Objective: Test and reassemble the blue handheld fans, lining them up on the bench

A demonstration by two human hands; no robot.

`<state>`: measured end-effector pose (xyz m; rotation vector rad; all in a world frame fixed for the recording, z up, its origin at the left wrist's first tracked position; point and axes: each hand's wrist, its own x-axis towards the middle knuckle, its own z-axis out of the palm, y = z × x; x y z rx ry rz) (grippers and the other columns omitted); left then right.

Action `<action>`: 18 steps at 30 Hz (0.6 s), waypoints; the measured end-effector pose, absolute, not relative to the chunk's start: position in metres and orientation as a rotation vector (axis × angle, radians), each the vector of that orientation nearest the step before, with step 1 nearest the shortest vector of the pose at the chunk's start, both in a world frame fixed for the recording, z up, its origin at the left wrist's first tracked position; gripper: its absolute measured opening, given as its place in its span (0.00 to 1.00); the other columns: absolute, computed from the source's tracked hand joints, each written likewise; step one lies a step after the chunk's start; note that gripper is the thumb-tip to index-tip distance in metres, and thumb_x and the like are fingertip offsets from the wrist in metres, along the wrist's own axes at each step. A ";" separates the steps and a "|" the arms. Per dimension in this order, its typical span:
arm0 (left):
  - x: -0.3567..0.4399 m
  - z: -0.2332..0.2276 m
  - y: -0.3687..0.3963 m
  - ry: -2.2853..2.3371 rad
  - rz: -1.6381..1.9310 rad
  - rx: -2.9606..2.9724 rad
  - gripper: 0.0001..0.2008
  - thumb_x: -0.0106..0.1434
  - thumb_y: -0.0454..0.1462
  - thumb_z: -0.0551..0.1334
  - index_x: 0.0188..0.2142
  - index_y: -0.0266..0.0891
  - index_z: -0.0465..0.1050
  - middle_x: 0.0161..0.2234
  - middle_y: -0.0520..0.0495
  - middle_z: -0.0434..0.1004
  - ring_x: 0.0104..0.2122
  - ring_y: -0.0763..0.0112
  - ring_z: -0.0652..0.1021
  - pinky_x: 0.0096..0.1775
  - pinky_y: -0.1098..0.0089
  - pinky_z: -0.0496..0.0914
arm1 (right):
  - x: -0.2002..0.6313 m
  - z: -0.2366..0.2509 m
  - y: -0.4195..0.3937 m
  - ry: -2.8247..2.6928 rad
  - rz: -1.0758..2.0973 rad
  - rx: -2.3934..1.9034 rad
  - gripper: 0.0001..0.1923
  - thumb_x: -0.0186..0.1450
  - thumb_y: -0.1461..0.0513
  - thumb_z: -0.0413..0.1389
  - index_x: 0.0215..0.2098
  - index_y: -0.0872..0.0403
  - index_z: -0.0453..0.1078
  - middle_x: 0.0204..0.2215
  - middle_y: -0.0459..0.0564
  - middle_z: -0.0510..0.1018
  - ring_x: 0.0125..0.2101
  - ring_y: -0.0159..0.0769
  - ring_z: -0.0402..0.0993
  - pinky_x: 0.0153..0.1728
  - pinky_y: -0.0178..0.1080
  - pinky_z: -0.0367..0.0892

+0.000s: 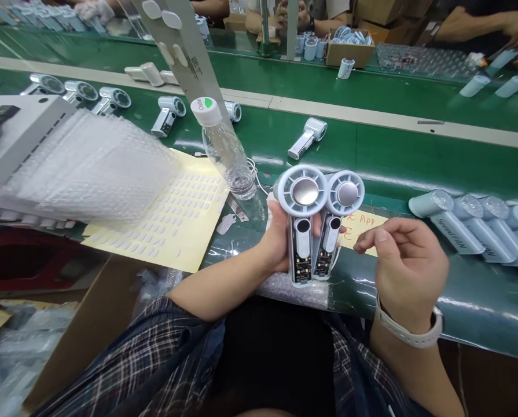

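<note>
The left hand is wrapped about the handles of two handheld fans, the front fan and the rear fan, held side by side with their heads up over the near part of the bench. The right hand hovers to the right of that grip, apart from both fans, fingers curled and thumb close to forefinger; whether it pinches anything small, I cannot tell.

The likeliest trouble is one fan sliding against the other, since a single hand spans both handles. A swing leftward could knock the plastic bottle, just left of and beyond the grip. The bare circuit boards face outward, so a stray fingertip could touch them. The thin white cord beside the rear handle could snag.

As for room, the green workbench runs open to the right and beyond the grip, while its front edge lies close on the near side. Left, the bubble-wrap sheets and yellow sticker sheet crowd the way; right, past the other hand, a row of SpeedFAN fans limits sideways travel. One lone fan lies straight beyond.
</note>
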<state>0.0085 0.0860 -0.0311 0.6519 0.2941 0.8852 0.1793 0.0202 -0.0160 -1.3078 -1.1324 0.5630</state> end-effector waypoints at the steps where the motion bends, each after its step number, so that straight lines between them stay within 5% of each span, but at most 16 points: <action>1: 0.008 -0.031 0.087 0.289 0.878 0.639 0.41 0.42 0.75 0.68 0.24 0.37 0.76 0.35 0.37 0.83 0.44 0.47 0.85 0.40 0.57 0.83 | 0.184 -0.015 0.018 -1.111 0.653 -1.233 0.04 0.68 0.64 0.62 0.34 0.52 0.73 0.29 0.46 0.83 0.28 0.36 0.82 0.31 0.40 0.79; 5: 0.007 -0.032 0.089 0.302 0.910 0.611 0.40 0.46 0.74 0.68 0.24 0.37 0.74 0.39 0.37 0.84 0.50 0.44 0.84 0.45 0.54 0.84 | 0.214 -0.017 -0.006 -1.021 0.735 -1.143 0.07 0.62 0.66 0.67 0.29 0.53 0.74 0.42 0.53 0.86 0.36 0.42 0.85 0.30 0.42 0.79; 9: 0.010 -0.029 0.088 0.333 0.882 0.639 0.41 0.46 0.75 0.66 0.23 0.38 0.73 0.39 0.38 0.84 0.50 0.46 0.84 0.47 0.52 0.84 | 0.262 -0.023 -0.053 -0.818 0.413 -1.302 0.13 0.53 0.62 0.75 0.23 0.48 0.75 0.24 0.49 0.79 0.21 0.38 0.76 0.16 0.40 0.65; 14: 0.015 -0.029 0.087 0.445 0.866 0.596 0.46 0.52 0.79 0.52 0.21 0.37 0.70 0.40 0.38 0.84 0.50 0.50 0.83 0.48 0.54 0.82 | 0.303 -0.027 -0.119 -0.567 0.062 -1.672 0.16 0.50 0.59 0.78 0.36 0.42 0.85 0.28 0.53 0.84 0.25 0.43 0.78 0.26 0.50 0.72; 18: 0.018 -0.030 0.087 0.495 0.904 0.633 0.51 0.54 0.79 0.37 0.22 0.36 0.70 0.41 0.38 0.84 0.51 0.50 0.82 0.52 0.55 0.80 | 0.312 -0.029 -0.154 -0.631 0.031 -1.880 0.15 0.57 0.51 0.73 0.35 0.51 0.85 0.29 0.52 0.84 0.26 0.40 0.80 0.30 0.46 0.75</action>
